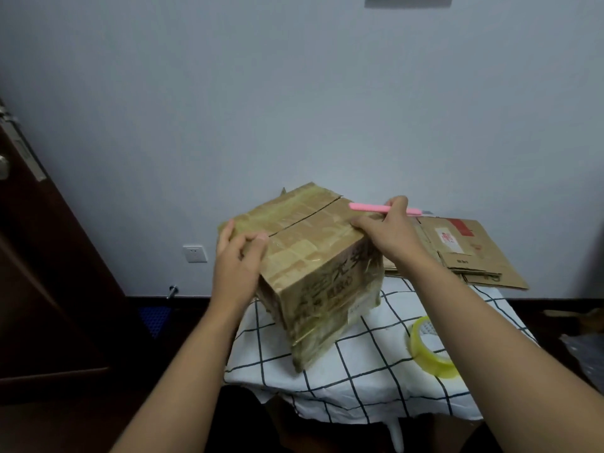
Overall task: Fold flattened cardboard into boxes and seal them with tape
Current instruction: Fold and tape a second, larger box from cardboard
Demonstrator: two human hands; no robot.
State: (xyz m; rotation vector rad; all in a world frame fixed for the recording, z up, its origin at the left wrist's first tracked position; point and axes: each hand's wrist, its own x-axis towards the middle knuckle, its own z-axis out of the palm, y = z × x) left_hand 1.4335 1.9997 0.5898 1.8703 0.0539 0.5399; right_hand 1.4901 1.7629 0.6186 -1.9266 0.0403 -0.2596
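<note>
A brown cardboard box stands on a small table covered with a white cloth with dark lines. The box is folded up and its two top flaps meet in a thin line across the top. Old shiny tape covers much of the top and sides. The left hand holds the left top corner of the box, with the thumb bent over the top and the fingers curled around the far side. The right hand is at the right top edge of the box. It grips a pink pen-shaped tool, maybe a small cutter, and the tool lies sideways, sticking out past both sides of the hand, with its long end over the box top. The thumb of this hand touches the top edge of the box. Just beyond the right hand, to its right, lies a pile of flat cardboard, and the top sheet has a red and white label. Below the right arm, near the front right edge of the table, a roll of clear yellowish tape leans on its side, well apart from the box. Beyond both hands is a plain pale wall, and a white wall socket sits just left of the left hand. A dark wooden door is far to the left.
</note>
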